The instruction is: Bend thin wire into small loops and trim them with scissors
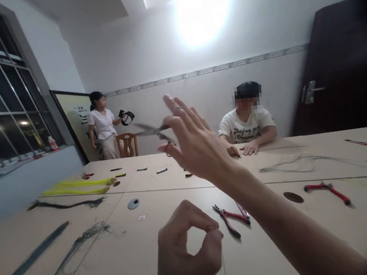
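Observation:
My right hand (pixel 193 143) is raised above the table with a pair of scissors (pixel 153 131) on its thumb and finger; the blades are spread and point left. The other fingers are stretched up. My left hand (pixel 188 246) is low in the middle, thumb and forefinger pinched on a thin wire (pixel 224 268) that hangs down from the pinch. Red-handled pliers (pixel 231 217) lie on the table just beyond my left hand.
A seated person (pixel 246 123) rests both hands on the far side of the table (pixel 162 183). Another person (pixel 102 124) stands at the back left holding a dark object. More red pliers (pixel 327 189), yellow cords (pixel 78 187), dark wire bundles (pixel 67 205) and cable holes (pixel 293 197) lie around.

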{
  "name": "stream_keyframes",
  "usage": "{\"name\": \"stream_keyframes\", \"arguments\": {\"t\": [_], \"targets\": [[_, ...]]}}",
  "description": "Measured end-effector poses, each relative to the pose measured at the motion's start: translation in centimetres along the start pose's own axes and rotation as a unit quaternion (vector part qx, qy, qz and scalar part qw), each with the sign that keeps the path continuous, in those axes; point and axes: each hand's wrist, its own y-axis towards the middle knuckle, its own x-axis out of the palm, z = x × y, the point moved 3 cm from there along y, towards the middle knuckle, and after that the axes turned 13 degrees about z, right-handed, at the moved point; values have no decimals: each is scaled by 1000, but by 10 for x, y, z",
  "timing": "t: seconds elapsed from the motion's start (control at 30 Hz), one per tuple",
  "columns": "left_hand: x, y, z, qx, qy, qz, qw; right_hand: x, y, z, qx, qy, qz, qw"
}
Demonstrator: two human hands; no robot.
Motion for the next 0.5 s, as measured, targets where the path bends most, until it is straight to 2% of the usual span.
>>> {"name": "stream_keyframes", "arguments": {"t": [0.03, 0.13, 0.17, 0.2, 0.27, 0.3, 0.37, 0.4, 0.43, 0.47, 0.5], "targets": [[-1, 1, 0, 2, -2, 3, 1000, 5, 7, -3, -10, 6, 17, 1000], [-2, 2, 1, 1, -16, 8, 1000, -5, 10, -1, 67, 16, 152, 986], [-3, 3, 2, -2, -21, 11, 1000, -11, 6, -1, 56, 15, 168, 984], [-3, 3, 3, -6, -24, 14, 1000, -17, -1, -2, 13, 10, 162, 987], [-4, 3, 4, -17, -31, 20, 999, -29, -20, -2, -61, -1, 122, 991], [-4, 3, 4, -22, -36, 23, 999, -36, -32, 1, -43, 0, 115, 992], [-5, 3, 5, -32, -45, 29, 998, -53, -59, 11, 121, 16, 101, 987], [-6, 3, 5, -37, -49, 32, 998, -60, -74, 14, 203, 43, 62, 976], [-7, 3, 6, -42, -51, 35, 997, -65, -90, 12, 252, 75, -2, 965], [-8, 4, 6, -46, -51, 38, 997, -71, -104, 6, 261, 103, -67, 958], [-8, 4, 6, -51, -48, 39, 997, -78, -116, -2, 258, 123, -106, 952]]}}
